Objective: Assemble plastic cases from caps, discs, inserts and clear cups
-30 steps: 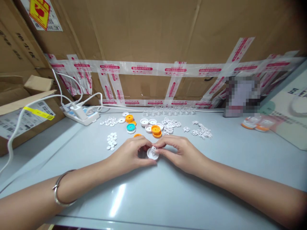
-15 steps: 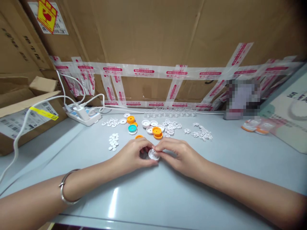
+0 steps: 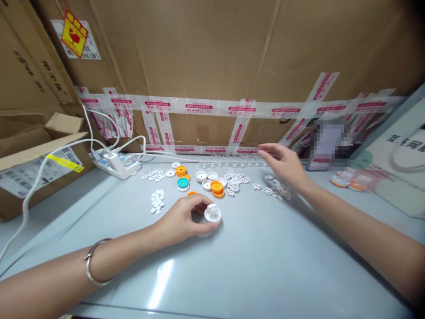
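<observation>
At the middle of the table my left hand (image 3: 187,217) is closed round a white round cap (image 3: 212,215), thumb on the near side and fingers on the far side. A small white lattice-like piece (image 3: 211,207) stands in the cap's middle, and a bit of orange shows under its rim. My right hand (image 3: 282,164) is raised at the back right, fingers stretched out, with nothing seen in it. Nearest to it are a row of clear plastic cups (image 3: 232,162) and a pile of white openwork pieces (image 3: 278,189).
Beyond my left hand lie orange caps (image 3: 217,186), a teal cap (image 3: 183,182), white caps (image 3: 201,176) and small white discs (image 3: 157,201). A power strip (image 3: 121,170) with white cables and an open carton (image 3: 40,173) stand left. A large cardboard box (image 3: 199,53) backs the table.
My right hand has let go of the small white piece at the cap and moved away to the back right. My left hand still holds the cap in about the same place.
</observation>
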{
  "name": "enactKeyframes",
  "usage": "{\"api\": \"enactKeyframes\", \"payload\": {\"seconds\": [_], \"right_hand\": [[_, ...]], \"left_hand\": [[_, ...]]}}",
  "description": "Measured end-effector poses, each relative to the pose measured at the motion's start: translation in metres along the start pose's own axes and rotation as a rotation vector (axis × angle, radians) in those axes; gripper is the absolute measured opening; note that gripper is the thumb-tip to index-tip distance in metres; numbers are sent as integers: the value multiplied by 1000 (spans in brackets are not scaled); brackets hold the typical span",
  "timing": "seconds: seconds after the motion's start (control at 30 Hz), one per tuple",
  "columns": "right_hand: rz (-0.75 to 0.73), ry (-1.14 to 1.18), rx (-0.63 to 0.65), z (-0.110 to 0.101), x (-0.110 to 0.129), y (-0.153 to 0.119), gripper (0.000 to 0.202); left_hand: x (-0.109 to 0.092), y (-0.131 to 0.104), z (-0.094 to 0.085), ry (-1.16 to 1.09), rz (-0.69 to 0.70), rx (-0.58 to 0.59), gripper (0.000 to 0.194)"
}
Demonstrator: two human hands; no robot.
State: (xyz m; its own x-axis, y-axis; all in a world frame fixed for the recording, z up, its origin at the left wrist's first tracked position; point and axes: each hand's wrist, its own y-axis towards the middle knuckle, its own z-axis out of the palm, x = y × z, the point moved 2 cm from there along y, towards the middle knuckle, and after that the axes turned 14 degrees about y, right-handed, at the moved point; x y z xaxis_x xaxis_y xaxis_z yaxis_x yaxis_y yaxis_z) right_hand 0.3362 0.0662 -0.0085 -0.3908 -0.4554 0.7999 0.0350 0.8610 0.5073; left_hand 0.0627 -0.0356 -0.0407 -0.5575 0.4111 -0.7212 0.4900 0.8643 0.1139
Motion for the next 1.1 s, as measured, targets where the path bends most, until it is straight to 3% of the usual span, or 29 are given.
{"api": "enactKeyframes", "payload": {"seconds": [0.1,0.2,0.33,0.43,0.53,0.63,0.7,0.8,0.83,0.93,1.1], "right_hand": [[84,-92,-59,-29,-49,29,36],[116,-79,-16,-36,-77,35,43],[130,-53,15,-27,-88,31,40],[115,-53,-41,-26,-85,31,32],[54,-35,-164,-27,-62,30,34],[-52,161,-170,-11,-14,16,38],[-77,249,-81,9,25,-3,33],[29,496,231,42,74,-36,30],[68,531,278,49,84,-46,29],[146,580,348,59,101,-65,26],[165,566,374,59,101,-73,23]], "left_hand": [[3,3,1,-264,-97,49,28],[3,5,0,-404,-170,46,30],[1,5,-5,-455,-214,16,32],[0,5,-8,-452,-204,-1,31],[3,4,-8,-482,-207,-41,39],[7,4,-6,-522,-238,-79,38],[7,4,-5,-562,-232,-73,33],[2,3,-6,-606,-172,-38,27],[0,3,-7,-607,-149,-24,26],[-7,1,-10,-585,-104,6,26],[-10,0,-10,-538,-61,36,24]]}}
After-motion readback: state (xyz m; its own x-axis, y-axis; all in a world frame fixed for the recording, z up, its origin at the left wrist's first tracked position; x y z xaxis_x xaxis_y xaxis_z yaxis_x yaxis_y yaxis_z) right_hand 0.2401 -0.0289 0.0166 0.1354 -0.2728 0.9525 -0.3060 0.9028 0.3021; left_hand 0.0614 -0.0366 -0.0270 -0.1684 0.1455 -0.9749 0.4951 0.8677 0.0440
